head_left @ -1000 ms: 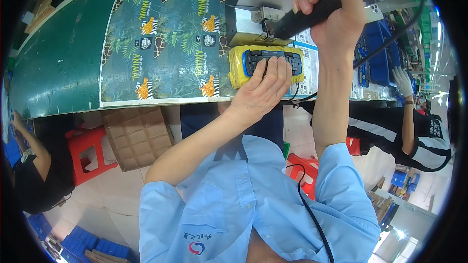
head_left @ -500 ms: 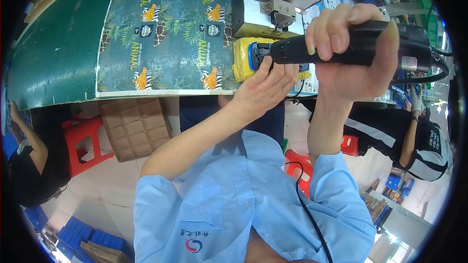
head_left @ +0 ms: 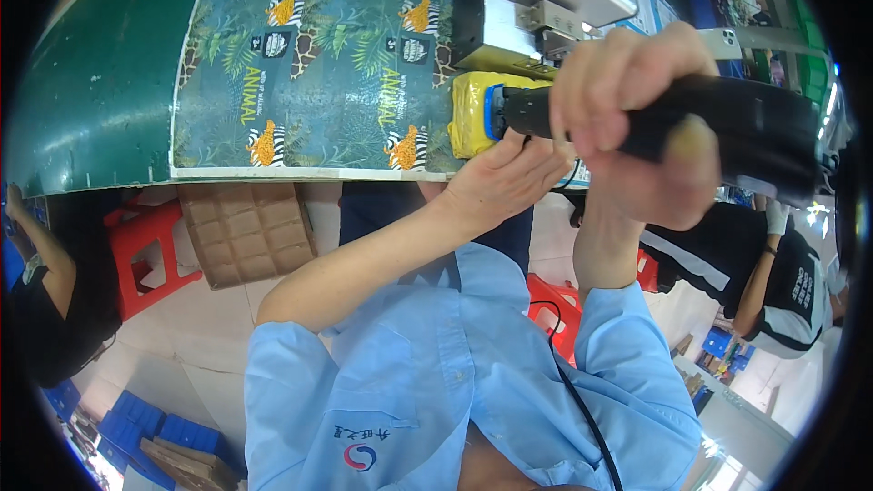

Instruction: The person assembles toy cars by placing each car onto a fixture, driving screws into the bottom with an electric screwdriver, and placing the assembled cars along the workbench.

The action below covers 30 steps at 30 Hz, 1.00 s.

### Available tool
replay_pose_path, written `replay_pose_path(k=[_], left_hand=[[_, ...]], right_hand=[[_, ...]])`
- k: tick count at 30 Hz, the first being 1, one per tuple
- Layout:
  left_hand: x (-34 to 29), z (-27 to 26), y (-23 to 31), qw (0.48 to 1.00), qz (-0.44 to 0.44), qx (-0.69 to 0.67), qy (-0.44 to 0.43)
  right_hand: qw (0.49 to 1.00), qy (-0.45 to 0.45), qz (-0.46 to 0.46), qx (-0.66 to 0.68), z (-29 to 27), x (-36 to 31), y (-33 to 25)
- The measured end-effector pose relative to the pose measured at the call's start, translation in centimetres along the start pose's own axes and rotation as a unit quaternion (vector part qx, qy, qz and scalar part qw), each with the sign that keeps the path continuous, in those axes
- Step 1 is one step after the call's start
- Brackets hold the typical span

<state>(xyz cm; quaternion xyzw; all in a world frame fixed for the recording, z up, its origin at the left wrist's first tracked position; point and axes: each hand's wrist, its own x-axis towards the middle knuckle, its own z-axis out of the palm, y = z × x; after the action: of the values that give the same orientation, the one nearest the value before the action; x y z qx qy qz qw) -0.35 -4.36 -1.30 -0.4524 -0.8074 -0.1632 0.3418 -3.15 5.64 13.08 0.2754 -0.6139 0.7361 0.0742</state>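
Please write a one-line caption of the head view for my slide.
Right hand grips a black handheld power tool above a yellow plastic device, which the left hand steadies at the bench edge.

Green bench [head_left: 100, 100] across the top, covered in part by a jungle-animal printed mat [head_left: 318, 64]. Below, pale tiled floor [head_left: 200, 309] with red plastic stools [head_left: 145, 250], a brown cardboard tray [head_left: 245, 232] and blue crates [head_left: 155, 432]. Bright glare at far right.

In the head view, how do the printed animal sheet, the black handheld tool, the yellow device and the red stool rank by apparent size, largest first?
1. Animal sheet, clearly largest.
2. Black tool, though it looks big mainly because it is nearest the camera.
3. Red stool and yellow device: unsure, since both are partly hidden.
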Motion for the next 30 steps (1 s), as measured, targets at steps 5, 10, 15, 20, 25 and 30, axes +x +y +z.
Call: replay_pose_path(k=[5,10,15,20,25,30], left_hand=[[-0.1,0.2,0.1,0.999,0.0,-0.026,0.031],[-0.4,0.3,-0.2,0.999,0.003,-0.042,0.01],[-0.5,0.0,-0.5,0.999,0.005,-0.034,0.025],[-0.3,-0.2,-0.2,0.999,0.005,-0.045,0.003],[-0.4,-0.7,0.1,0.998,-0.009,-0.051,-0.02],[-0.2,-1.1,0.4,0.996,0.008,-0.081,-0.023]], right_hand=[[0.998,-0.054,0.023,0.014,-1.4,1.0,-0.1],[0.99,-0.138,0.012,-0.005,-2.2,2.2,0.0],[0.984,-0.176,-0.009,-0.013,-2.1,2.2,0.4],[0.992,-0.127,0.003,0.01,-2.0,1.5,0.2],[0.991,-0.129,0.0,0.024,-2.5,1.6,0.7],[0.973,-0.063,0.067,-0.211,0.5,0.8,-1.8]])
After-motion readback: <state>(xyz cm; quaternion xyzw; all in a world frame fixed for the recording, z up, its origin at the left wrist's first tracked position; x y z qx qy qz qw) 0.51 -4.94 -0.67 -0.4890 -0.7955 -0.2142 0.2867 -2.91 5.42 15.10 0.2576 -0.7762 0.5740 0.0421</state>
